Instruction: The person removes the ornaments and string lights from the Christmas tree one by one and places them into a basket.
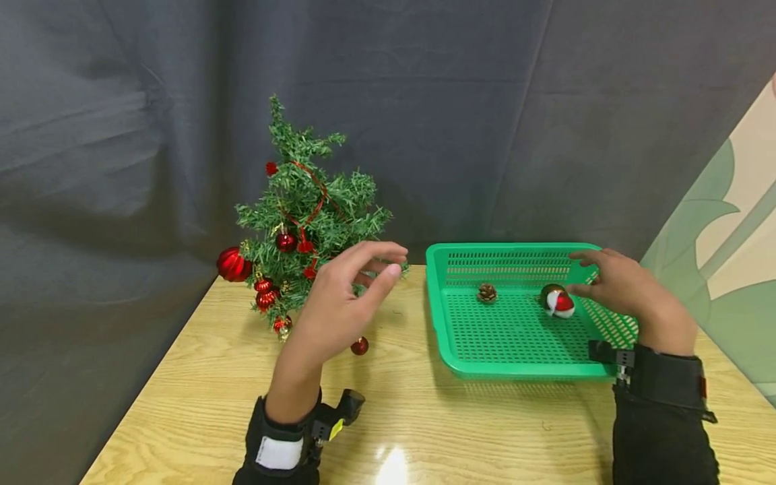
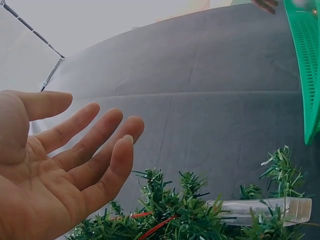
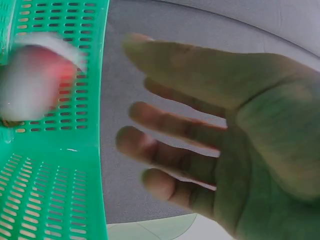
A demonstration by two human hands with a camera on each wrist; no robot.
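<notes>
Head view: my left hand (image 1: 339, 303) hovers over the counter (image 1: 424, 417) with its grip wide and empty, just before the little tree (image 1: 303, 222). My right hand (image 1: 624, 289), fingers spread and empty too, hangs in the green basket (image 1: 515, 350) beside a red-and-white ornament (image 1: 558, 301); a pine cone (image 1: 487, 292) lies farther back.

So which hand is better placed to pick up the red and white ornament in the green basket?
The right hand, probably. Its open fingers hover over the green basket, right beside the red and white ornament. The left hand is open too, but it is in front of the small tree, outside the basket.
</notes>
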